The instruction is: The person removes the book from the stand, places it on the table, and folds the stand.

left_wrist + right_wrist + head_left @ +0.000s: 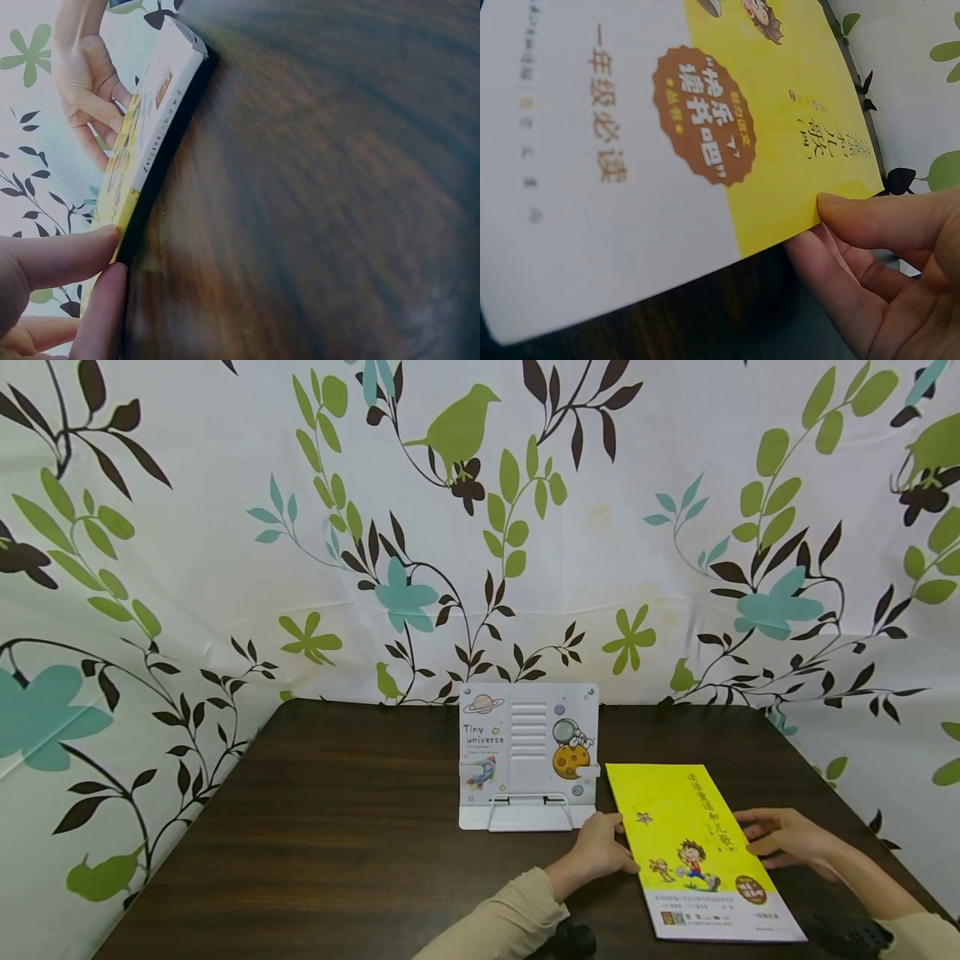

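1 book (701,847) between left hand (597,849) and right hand (789,837)

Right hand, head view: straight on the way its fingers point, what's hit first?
The yellow-and-white nursery-rhyme book; the right hand pinches its edge, so there's no gap. Beyond it, the left hand looks roughly in line, though depth is unclear.
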Demonstrator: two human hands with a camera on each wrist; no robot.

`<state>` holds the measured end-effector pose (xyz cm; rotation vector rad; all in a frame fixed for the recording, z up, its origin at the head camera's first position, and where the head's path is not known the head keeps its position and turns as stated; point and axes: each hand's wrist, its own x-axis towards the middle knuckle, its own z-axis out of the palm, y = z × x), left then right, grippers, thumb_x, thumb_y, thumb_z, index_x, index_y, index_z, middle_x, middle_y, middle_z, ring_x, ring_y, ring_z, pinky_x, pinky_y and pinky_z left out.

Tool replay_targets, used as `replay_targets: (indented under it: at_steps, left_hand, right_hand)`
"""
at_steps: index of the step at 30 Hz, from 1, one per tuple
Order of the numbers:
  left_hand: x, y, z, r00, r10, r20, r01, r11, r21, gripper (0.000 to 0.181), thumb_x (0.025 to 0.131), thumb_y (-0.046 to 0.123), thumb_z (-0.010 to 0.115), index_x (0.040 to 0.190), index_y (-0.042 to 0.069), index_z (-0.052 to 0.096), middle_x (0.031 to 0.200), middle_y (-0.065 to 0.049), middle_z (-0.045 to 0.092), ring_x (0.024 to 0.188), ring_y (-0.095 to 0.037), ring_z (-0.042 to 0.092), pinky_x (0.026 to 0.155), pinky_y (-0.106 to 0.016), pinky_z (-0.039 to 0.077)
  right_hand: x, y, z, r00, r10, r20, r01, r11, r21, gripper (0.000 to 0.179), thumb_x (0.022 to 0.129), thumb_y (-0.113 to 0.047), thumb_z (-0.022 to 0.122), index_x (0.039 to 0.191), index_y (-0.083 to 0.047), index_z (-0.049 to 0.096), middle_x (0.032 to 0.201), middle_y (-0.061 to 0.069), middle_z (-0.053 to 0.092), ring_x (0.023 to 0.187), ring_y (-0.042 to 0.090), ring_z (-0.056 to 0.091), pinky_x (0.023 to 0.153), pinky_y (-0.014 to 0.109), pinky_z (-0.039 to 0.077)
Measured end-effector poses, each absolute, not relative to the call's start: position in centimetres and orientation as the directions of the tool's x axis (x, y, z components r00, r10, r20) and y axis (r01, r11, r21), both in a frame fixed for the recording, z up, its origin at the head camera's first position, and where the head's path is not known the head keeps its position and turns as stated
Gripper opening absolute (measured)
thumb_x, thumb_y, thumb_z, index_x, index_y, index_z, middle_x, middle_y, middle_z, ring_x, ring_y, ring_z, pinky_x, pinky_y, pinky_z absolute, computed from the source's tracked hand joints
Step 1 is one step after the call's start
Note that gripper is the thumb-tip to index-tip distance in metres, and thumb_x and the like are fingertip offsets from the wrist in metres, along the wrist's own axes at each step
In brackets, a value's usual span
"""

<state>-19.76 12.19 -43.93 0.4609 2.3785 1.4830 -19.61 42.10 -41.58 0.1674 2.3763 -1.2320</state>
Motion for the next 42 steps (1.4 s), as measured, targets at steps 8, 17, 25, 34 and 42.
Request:
replay_targets:
  at_steps: [8, 17, 25, 34, 42]
  left_hand:
    - [-19.8, 12.0, -44.1, -0.901, 0.433, -0.008, 0.221, 0.474, 0.852, 0.043, 0.057, 0.001, 0.083, 0.095, 0.001, 0.064, 0.081, 0.001, 0.046, 0.075, -0.005, 0.048, 0.060, -0.012, 0.037]
    - [-20.0, 11.9, -44.5, -0.896, 0.445, 0.017, 0.265, 0.503, 0.822, 0.042, 0.057, 0.005, 0.084, 0.095, 0.000, 0.065, 0.078, 0.002, 0.045, 0.071, -0.004, 0.039, 0.059, -0.012, 0.033]
    - [-20.2, 11.7, -44.5, -0.897, 0.440, 0.033, 0.281, 0.512, 0.812, 0.051, 0.058, 0.008, 0.083, 0.103, -0.004, 0.064, 0.079, -0.001, 0.050, 0.071, -0.006, 0.041, 0.062, -0.013, 0.037]
    - [-20.6, 10.9, -43.9, -0.890, 0.455, -0.011, 0.223, 0.456, 0.862, 0.053, 0.060, 0.004, 0.081, 0.109, -0.003, 0.062, 0.087, -0.002, 0.061, 0.074, -0.006, 0.051, 0.065, -0.015, 0.044]
    - [-21.0, 9.2, -41.7, -0.852, 0.523, 0.022, 0.287, 0.431, 0.855, 0.053, 0.066, 0.001, 0.078, 0.115, -0.004, 0.058, 0.093, -0.007, 0.063, 0.065, -0.005, 0.061, 0.055, -0.014, 0.046]
  right_hand:
    - [-19.4, 42.3, -41.8, -0.886, -0.129, -0.446, 0.300, 0.573, -0.762, 0.069, 0.080, -0.006, 0.065, 0.130, 0.021, 0.025, 0.094, 0.011, 0.057, 0.079, 0.023, 0.059, 0.070, 0.038, 0.053]
    - [-19.2, 42.1, -41.6, -0.886, -0.140, -0.443, 0.286, 0.588, -0.757, 0.069, 0.079, -0.005, 0.065, 0.129, 0.022, 0.025, 0.089, 0.010, 0.054, 0.076, 0.022, 0.058, 0.068, 0.037, 0.053]
    - [-19.7, 41.6, -41.6, -0.878, -0.025, -0.479, 0.370, 0.598, -0.710, 0.058, 0.078, -0.001, 0.063, 0.124, 0.019, 0.036, 0.086, 0.012, 0.053, 0.075, 0.021, 0.056, 0.070, 0.036, 0.053]
    - [-20.5, 40.8, -40.7, -0.908, -0.004, -0.418, 0.313, 0.658, -0.685, 0.060, 0.078, -0.010, 0.065, 0.122, 0.020, 0.036, 0.091, 0.013, 0.057, 0.080, 0.022, 0.056, 0.073, 0.044, 0.052]
    - [-21.6, 39.6, -39.2, -0.927, -0.038, -0.373, 0.249, 0.682, -0.688, 0.067, 0.078, -0.016, 0.068, 0.126, 0.017, 0.035, 0.098, 0.016, 0.059, 0.085, 0.025, 0.057, 0.074, 0.045, 0.051]
